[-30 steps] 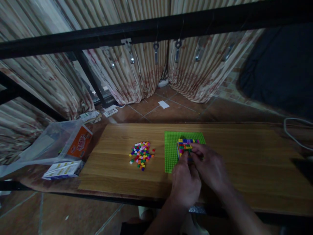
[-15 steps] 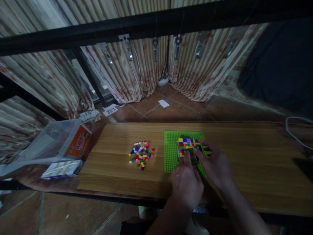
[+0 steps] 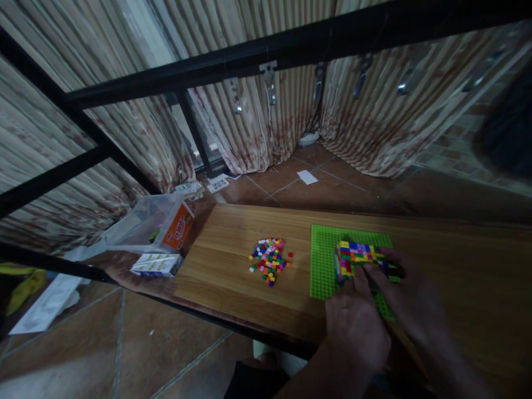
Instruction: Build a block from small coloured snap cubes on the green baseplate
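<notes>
We look further left; left hand [image 3: 357,327] and right hand [image 3: 415,296] stay on the brick stack [image 3: 358,253] near the baseplate's [image 3: 322,260] right edge, grip unclear, seemingly mid-pressing.

Many-coloured brick block [image 3: 359,252] on a bright green studded baseplate [image 3: 322,266]

The block's top is a patchwork of blue, yellow, lilac, red, orange and green; the loose bricks [image 3: 270,256] mix white, pink, purple, orange, yellow, green and red; the tabletop [image 3: 220,244] is warm brown with streaky wood grain, the curtains [image 3: 257,130] cream and brown stripes with reddish blotches, the frame [image 3: 224,64] black, the bin label [image 3: 178,227] orange with white lettering, the floor tiles [image 3: 166,338] reddish brown with paler grout lines
</notes>
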Demonstrator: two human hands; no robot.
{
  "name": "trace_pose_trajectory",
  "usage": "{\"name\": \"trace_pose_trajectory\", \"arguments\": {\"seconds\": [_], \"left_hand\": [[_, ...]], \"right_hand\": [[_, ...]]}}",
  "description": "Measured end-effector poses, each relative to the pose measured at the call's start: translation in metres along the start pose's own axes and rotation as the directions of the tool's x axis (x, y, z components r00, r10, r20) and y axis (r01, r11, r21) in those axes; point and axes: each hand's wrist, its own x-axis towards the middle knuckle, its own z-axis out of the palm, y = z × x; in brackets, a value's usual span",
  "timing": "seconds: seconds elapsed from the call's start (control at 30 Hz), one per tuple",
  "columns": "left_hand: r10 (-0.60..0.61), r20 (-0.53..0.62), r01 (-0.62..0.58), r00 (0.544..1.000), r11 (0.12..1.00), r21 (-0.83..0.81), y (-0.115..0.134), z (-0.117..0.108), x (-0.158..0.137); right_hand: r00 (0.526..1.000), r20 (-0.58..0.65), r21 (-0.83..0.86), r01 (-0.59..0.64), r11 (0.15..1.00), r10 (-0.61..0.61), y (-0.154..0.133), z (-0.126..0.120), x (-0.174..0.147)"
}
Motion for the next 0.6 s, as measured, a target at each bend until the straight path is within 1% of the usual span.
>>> {"name": "trace_pose_trajectory", "arguments": {"seconds": [0.13,0.23,0.3,0.53,0.6], "left_hand": [[0.005,0.044,-0.006,0.999,0.999,0.033,0.001,-0.001,0.002],[-0.008,0.068,0.003,0.998,0.998,0.07,0.001,-0.002,0.003],[-0.005,0.074,0.0,0.997,0.997,0.071,0.001,-0.001,0.003],[0.003,0.082,-0.008,0.997,0.998,0.064,0.003,-0.005,0.0],[0.01,0.078,-0.015,0.997,0.998,0.061,0.004,-0.006,0.0]], "right_hand": [[0.998,-0.001,-0.033,0.056,0.998,-0.056,0.008,0.003,0.0],[0.997,0.014,-0.027,0.08,0.996,-0.079,0.012,0.004,0.0],[0.997,0.024,-0.032,0.075,0.997,-0.074,0.012,0.003,-0.001],[0.998,0.057,-0.046,-0.014,0.999,0.017,0.009,-0.002,0.002],[0.998,0.052,-0.013,0.034,0.999,-0.034,0.01,-0.002,0.003]]}}
